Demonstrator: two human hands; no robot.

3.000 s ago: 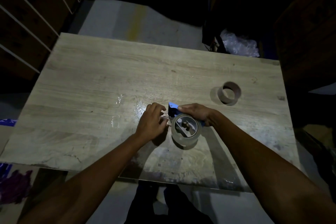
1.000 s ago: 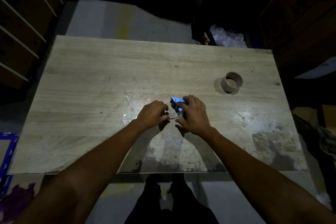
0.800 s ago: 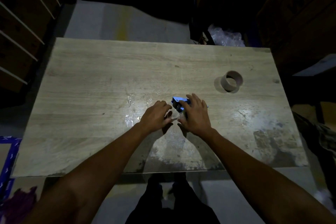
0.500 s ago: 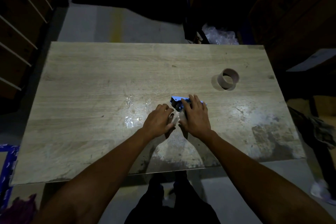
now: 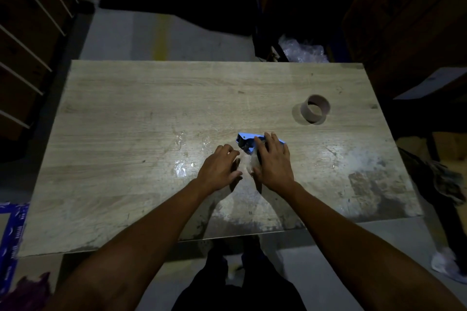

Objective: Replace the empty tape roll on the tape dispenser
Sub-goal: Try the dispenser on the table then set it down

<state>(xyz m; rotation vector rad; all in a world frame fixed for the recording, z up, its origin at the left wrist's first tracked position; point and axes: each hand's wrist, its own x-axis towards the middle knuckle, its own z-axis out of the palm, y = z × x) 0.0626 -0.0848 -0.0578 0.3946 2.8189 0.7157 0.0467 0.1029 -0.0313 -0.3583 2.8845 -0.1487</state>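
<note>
A blue tape dispenser (image 5: 246, 142) lies on the wooden table (image 5: 126, 121) near its middle. My right hand (image 5: 273, 161) rests flat on top of it and covers most of it, including the tape roll. My left hand (image 5: 219, 168) sits just to its left, fingers curled towards the clear tape (image 5: 249, 163) showing between the two hands. Whether the left fingers pinch the tape end is hidden. The empty brown cardboard core (image 5: 315, 108) stands apart at the right rear of the table.
Shiny scraps of clear tape (image 5: 180, 168) stick to the table left of my hands. A crumpled plastic bag (image 5: 303, 52) lies on the floor beyond the far edge. Dark shelving stands at the left and dark boxes at the right.
My right hand has shifted from gripping the dispenser's side to lying flat over the dispenser and roll. The left hand stays close beside it. The camera view has pulled back slightly.
</note>
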